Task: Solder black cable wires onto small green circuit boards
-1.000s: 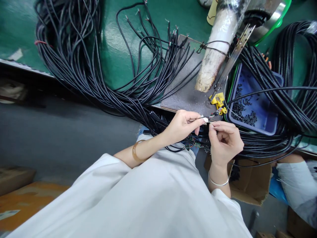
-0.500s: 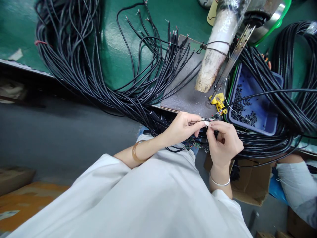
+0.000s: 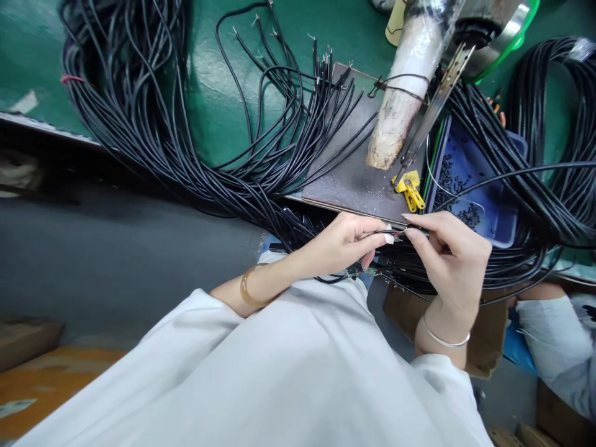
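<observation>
My left hand pinches a thin black cable between thumb and forefinger. Thin coloured wires, one of them red, run from the cable's end toward my right hand. The right thumb and forefinger close on a small dark piece at those wires; its kind is mostly hidden. Below the hands, small green circuit boards lie on cables near my lap. Just beyond the fingertips, a yellow plastic clip-like piece rests on the brown board, under a soldering iron's metal shaft.
A large bundle of black cables with stripped ends covers the green table's left side. A wrapped white tube overhangs the board. On the right are a blue tray of small black parts, more cable coils and another person's sleeve.
My right hand has moved to the right and turned, its fingers drawing away from my left fingertips. The circuit board seen beyond the fingertips is now hidden. My left hand stays nearly in place.
</observation>
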The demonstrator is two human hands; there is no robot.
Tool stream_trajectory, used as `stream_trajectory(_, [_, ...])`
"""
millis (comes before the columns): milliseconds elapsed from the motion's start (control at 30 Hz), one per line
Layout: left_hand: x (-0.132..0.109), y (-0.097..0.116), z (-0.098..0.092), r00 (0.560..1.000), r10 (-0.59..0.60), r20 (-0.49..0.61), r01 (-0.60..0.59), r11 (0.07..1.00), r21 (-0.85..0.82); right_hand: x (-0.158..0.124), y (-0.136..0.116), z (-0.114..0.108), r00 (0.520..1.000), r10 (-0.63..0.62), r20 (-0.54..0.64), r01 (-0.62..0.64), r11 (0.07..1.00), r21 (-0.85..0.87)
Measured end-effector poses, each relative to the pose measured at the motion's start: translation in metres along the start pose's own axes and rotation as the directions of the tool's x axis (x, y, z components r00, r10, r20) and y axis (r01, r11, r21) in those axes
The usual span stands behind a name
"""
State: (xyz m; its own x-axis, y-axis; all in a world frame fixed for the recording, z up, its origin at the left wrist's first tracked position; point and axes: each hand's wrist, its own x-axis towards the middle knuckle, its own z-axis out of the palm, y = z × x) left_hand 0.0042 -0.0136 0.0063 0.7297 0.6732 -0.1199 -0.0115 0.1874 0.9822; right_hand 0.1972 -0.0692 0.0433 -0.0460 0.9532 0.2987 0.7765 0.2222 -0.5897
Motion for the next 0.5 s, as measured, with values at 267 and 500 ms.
stream_trajectory(267, [-0.002, -0.008, 0.003, 0.906, 0.408, -0.117, -0.326, 0.846, 0.423, 0.004, -0.007, -0.006, 0.998, -0.056, 0.04, 0.059, 0.995, -0.078])
stream_trajectory(500, [0.014, -0.003, -0.006, 0.983, 0.043, -0.178, -0.048, 0.999, -0.022, -0.008, -0.007, 0.005, 0.797, -0.097, -0.597, 0.145, 0.989, 0.033])
